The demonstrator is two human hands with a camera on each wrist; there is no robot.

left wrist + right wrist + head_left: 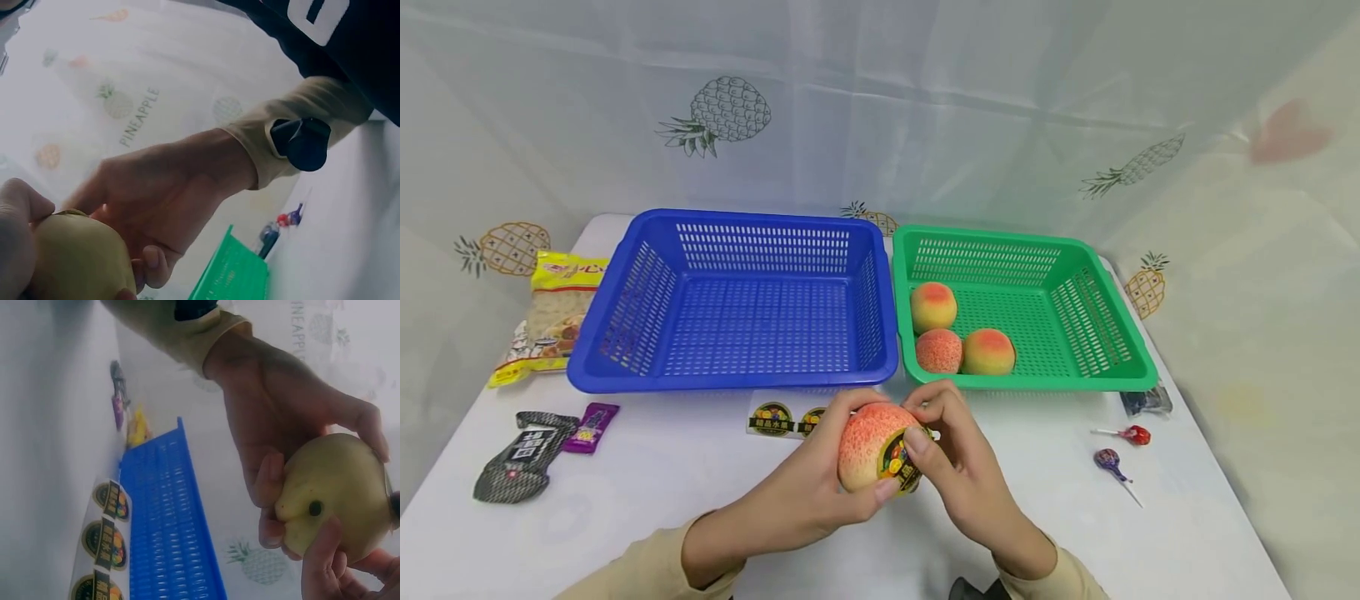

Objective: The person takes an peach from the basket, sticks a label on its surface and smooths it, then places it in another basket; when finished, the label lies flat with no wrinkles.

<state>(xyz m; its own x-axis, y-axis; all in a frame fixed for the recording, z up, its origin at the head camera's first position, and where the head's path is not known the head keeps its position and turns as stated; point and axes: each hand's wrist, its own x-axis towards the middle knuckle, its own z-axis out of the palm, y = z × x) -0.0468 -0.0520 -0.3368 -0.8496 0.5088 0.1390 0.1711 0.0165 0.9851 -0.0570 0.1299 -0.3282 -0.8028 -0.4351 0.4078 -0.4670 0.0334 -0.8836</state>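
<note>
A red-and-yellow peach (859, 442) is held up over the near middle of the table between both hands. My left hand (808, 492) grips it from the left, thumb along its near lower side. Over its right side lies a round black-and-gold fruit sticker (895, 460). My right hand (962, 475) has its thumb on the sticker and its bent fingers at the peach's upper and far side. Seen from the right wrist, the pale peach (337, 487) shows a dark spot, with fingertips against its skin.
A sticker sheet (772, 419) lies before a blue basket (733, 385). Three peaches sit in the green basket (1075, 383). Snack packs, including a yellow bag (561, 308) and purple packet (591, 427), lie left; lollipops (1135, 434) lie right.
</note>
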